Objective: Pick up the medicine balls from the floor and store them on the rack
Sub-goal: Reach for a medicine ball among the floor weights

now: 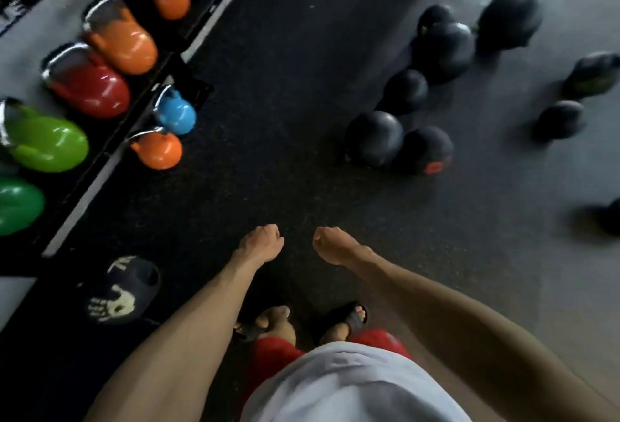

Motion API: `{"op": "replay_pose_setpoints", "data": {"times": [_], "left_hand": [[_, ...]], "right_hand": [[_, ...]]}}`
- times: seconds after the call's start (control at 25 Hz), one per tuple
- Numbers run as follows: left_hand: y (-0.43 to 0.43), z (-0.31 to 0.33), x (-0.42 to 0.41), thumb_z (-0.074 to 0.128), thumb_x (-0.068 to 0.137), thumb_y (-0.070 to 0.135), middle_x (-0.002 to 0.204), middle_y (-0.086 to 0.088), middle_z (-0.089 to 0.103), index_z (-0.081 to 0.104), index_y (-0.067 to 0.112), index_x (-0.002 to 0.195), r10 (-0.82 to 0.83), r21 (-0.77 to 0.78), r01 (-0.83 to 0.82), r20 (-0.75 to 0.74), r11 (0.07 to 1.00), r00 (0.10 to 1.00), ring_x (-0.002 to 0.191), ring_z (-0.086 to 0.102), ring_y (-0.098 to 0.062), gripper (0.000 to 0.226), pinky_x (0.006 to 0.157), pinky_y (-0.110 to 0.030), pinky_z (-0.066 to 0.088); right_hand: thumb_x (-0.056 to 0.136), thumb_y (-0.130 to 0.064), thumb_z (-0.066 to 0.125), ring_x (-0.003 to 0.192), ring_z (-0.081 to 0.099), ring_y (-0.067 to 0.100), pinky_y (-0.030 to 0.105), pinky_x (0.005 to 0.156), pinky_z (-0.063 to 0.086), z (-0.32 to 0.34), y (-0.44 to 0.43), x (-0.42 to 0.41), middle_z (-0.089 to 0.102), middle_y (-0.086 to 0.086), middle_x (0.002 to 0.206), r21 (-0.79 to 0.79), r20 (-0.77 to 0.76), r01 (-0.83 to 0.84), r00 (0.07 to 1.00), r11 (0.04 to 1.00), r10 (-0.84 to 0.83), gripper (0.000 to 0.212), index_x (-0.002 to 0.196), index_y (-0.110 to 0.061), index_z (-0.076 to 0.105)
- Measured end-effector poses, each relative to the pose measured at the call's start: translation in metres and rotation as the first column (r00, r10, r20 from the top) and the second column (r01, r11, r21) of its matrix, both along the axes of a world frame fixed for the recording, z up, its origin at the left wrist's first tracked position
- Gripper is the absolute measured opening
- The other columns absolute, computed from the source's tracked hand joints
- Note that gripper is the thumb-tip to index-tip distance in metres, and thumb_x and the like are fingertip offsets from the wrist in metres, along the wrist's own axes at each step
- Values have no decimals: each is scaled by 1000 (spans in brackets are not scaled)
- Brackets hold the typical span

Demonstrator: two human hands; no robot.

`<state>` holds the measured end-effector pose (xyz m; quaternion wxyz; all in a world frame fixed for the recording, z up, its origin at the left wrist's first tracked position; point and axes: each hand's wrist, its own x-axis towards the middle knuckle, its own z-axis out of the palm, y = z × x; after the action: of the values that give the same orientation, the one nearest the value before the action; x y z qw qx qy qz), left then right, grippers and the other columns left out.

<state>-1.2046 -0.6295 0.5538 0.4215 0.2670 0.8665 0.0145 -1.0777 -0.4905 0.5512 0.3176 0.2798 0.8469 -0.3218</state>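
Several black medicine balls lie scattered on the dark floor to the upper right. The nearest pair sits side by side: a plain ball (374,138) and one with red print (425,150). A bigger ball (444,50) lies farther back, with others around it. My left hand (261,243) and my right hand (330,244) hang in front of me over bare floor, both with fingers curled into fists and holding nothing. Both are well short of the balls. The rack (100,166) runs along the left.
Coloured kettlebells fill the rack's shelves: orange (122,40), red (89,84), green (47,143), blue (174,112). A dark ball with a white handprint (125,290) lies on the floor by the rack's near end. My sandalled feet stand below my hands.
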Motion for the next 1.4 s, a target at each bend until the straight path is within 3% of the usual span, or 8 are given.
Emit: {"op": "replay_pose_setpoints", "data": {"times": [0.24,0.64,0.8,1.2,1.4], "left_hand": [[148,12,118,49,101,36,114,-5,64,58,20,123,-313,4,313,-21,950,950,100,64,-21,29,88,-42,55],[351,4,278,52,99,35,117,-6,67,62,20,121,-711,1,711,-14,703,703,106,64,-25,28,94,-42,52],[448,-14,334,53,98,37,118,-6,67,62,20,121,-807,-4,807,18,590,590,107,64,-25,29,92,-40,52],[651,-23,494,51,101,34,117,-6,67,59,19,124,-958,13,961,89,275,273,105,65,-22,30,96,-44,52],[741,-37,606,49,102,34,113,-5,67,58,18,125,-976,-20,981,96,194,195,97,65,-19,29,93,-42,54]], "right_hand": [[104,-22,40,100,69,32,36,73,49,13,101,143,70,13,113,46,-53,285,958,957,-283,29,112,-9,64],[102,-27,43,108,65,35,38,82,49,0,221,320,68,16,119,19,-71,659,751,752,-657,31,118,-9,61],[100,-30,47,108,65,35,38,83,51,-9,291,382,69,16,119,21,-34,763,646,646,-762,30,117,-10,62],[101,-30,45,109,64,35,39,87,49,-5,436,533,68,15,121,5,-30,960,281,281,-959,31,119,-11,62],[102,-27,45,115,63,35,36,88,47,-25,513,643,68,17,123,0,-25,969,248,248,-969,31,119,-8,64]]}}
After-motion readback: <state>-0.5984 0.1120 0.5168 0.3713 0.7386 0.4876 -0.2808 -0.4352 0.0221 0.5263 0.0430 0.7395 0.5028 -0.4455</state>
